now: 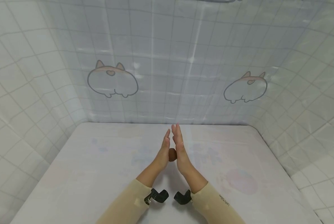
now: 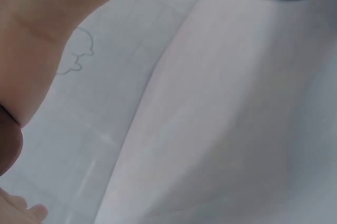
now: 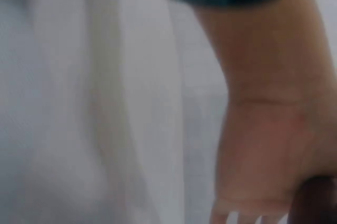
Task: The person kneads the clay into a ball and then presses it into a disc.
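Two pale sleeves (image 1: 126, 203) are slanting inward from the lower edge of the head view, the one on the right arm bearing small dark lettering (image 1: 224, 200). Two black wrist cameras (image 1: 159, 196) are sitting at the cuffs, just beside each other, with a narrow gap between them. Beyond the cuffs, bare forearms are leading up to the left hand (image 1: 163, 155) and the right hand (image 1: 182, 155), which are facing each other palm to palm. Between the palms, toward their heels, a rounded brown lump (image 1: 172, 155) is resting, touching both. The grip is narrow: both hands are holding the lump by flat pressure, neither curling its fingers around it. The fingers are pointing away from the body and leaning together, their tips close, with the right hand's reaching slightly farther. In both wrist views the lump is showing only in part, cut off by the frame edge. The hands are casting soft shadow on the white table (image 1: 105, 161), whose surface is carrying faint pastel prints, among them a pinkish patch (image 1: 242, 181) to the right. Past the table's far edge, a grid-patterned sheet (image 1: 167, 62) is hanging, enclosing the far side and both flanks, and two outlined animal drawings (image 1: 112, 79) are standing out on its far face.
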`<state>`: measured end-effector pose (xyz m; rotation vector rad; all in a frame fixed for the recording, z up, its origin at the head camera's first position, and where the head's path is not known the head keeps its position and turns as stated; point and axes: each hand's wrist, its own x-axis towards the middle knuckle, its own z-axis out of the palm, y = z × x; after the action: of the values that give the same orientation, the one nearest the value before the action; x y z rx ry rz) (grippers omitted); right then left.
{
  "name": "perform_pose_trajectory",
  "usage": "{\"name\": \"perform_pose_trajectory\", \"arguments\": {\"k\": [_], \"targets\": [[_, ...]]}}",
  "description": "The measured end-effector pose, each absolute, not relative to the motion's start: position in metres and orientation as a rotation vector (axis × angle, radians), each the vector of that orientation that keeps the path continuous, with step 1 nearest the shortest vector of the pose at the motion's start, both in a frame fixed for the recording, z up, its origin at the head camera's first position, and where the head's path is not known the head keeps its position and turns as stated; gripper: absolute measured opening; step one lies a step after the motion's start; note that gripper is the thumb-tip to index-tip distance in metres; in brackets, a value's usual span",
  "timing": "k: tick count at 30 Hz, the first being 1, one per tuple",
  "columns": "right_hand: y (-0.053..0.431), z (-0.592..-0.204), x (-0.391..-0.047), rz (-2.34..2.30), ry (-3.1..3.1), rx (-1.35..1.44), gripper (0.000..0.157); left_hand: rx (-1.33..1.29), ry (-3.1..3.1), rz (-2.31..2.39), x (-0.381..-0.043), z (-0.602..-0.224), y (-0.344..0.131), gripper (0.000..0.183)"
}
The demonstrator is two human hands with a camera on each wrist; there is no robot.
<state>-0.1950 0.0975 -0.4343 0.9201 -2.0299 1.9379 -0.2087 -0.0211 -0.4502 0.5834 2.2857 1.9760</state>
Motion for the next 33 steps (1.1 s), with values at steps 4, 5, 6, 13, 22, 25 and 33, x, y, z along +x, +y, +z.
{"name": "perform_pose_trajectory", "arguments": {"k": [4, 5, 6, 13, 22, 25, 33], "targets": [[0.101, -0.429, -0.198, 1.918, -2.045, 0.852, 0.084, 0.602, 2.268, 1.93, -0.203, -0.451, -0.018, 0.085], [0.101, -0.428, -0.2, 1.906, -2.056, 0.832, 0.084, 0.616, 2.261, 1.926, -0.201, -0.451, -0.017, 0.086], [0.102, -0.428, -0.201, 1.893, -2.069, 0.808, 0.084, 0.634, 2.247, 1.926, -0.199, -0.45, -0.016, 0.087], [0.11, -0.432, -0.216, 1.891, -2.14, 0.661, 0.078, 0.821, 2.124, 2.006, -0.189, -0.448, -0.01, 0.09], [0.11, -0.446, -0.219, 2.004, -2.236, 0.694, 0.074, 0.989, 2.073, 2.189, -0.189, -0.439, -0.014, 0.09], [0.107, -0.448, -0.216, 2.041, -2.249, 0.715, 0.077, 0.991, 2.117, 2.211, -0.188, -0.437, -0.015, 0.089], [0.1, -0.454, -0.203, 2.017, -2.18, 0.917, 0.073, 0.958, 2.259, 2.299, -0.19, -0.436, -0.019, 0.09]]}}
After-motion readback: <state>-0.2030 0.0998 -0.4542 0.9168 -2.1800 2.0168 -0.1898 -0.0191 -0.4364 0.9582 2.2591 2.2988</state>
